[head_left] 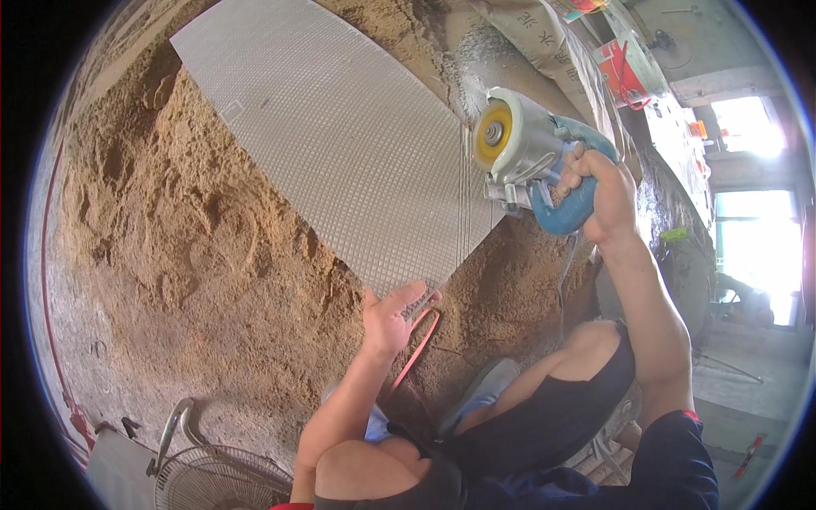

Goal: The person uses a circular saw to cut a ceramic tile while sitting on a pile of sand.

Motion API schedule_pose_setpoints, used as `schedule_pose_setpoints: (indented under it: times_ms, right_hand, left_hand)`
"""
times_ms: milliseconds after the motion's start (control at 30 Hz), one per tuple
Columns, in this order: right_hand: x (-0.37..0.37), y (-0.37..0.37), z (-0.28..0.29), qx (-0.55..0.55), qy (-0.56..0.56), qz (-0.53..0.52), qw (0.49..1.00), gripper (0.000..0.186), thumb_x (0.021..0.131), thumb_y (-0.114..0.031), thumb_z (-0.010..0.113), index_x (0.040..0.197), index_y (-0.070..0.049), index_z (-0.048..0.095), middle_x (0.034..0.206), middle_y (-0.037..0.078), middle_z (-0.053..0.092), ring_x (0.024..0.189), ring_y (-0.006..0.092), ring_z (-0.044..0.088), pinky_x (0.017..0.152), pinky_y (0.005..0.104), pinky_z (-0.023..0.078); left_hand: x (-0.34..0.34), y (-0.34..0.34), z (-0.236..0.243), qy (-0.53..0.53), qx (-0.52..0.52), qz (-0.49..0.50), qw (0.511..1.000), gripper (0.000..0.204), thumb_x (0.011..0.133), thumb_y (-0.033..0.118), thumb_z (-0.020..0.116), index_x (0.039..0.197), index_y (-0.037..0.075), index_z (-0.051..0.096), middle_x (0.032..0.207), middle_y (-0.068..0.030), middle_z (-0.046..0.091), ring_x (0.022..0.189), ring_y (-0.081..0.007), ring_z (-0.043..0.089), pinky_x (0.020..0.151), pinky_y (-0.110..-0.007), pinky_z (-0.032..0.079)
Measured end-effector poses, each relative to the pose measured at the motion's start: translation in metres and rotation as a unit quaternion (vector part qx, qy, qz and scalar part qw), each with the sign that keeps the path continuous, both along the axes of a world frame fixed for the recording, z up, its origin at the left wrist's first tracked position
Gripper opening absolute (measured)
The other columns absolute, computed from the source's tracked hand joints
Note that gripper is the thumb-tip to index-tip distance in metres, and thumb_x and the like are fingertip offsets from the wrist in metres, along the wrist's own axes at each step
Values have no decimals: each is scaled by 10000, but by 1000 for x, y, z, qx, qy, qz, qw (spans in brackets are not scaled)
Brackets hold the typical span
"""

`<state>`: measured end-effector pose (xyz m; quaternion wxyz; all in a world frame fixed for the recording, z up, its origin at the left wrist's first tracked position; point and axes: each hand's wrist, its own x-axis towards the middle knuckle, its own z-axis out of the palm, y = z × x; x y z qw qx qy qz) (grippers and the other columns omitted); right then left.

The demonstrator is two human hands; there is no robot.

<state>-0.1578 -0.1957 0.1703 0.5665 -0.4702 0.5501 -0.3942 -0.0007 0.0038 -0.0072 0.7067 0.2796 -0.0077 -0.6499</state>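
A large grey panel point(331, 136) with a fine grid pattern lies on sand. My left hand point(393, 316) grips its lower corner, thumb on the face and fingers curled round the edge. My right hand point(602, 191) is closed on the blue handle of a power cutter point(531, 140) with a silver guard and a yellow disc, held at the panel's right part, where several straight lines run across the surface. Whether the disc touches the panel I cannot tell.
Sand point(187, 238) surrounds the panel. A red cord point(416, 353) loops below it. A fan point(212, 476) stands at lower left. Large paper sacks point(535, 42) and a red-and-white bucket point(625, 72) are at upper right. My bent legs are at the bottom; bright openings lie far right.
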Motion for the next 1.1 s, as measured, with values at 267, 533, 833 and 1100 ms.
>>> schedule_pose_setpoints:
  times_ms: [267,533,833,1100]
  right_hand:
    - [1,4,4,-1,3,9,1000,253,781,-26,539,1019,40,596,743,43,521,606,123,496,574,299,435]
    - [-2,8,2,3,8,6,1000,247,772,-22,534,1005,40,589,740,46,515,607,129,499,574,300,439]
    - [-3,13,8,10,10,12,1000,96,770,-16,542,864,-9,556,741,48,515,615,134,506,575,306,445]
    - [-3,19,8,15,13,12,1000,165,810,-36,544,959,31,570,732,45,510,608,128,486,577,303,440]
  left_hand:
    - [1,0,1,4,3,-5,1000,294,813,3,605,1095,-65,562,975,-176,677,824,-293,665,747,-421,540]
    - [1,0,-3,8,-9,-5,1000,315,821,-3,600,1125,-61,543,1011,-177,671,860,-295,661,764,-430,540]
    - [0,-1,-1,7,-3,-7,1000,282,825,-5,600,1098,-62,558,975,-177,677,848,-299,667,778,-428,539]
    - [0,-1,3,24,23,19,999,210,822,-5,603,1010,-98,592,947,-195,677,836,-302,669,783,-426,536]
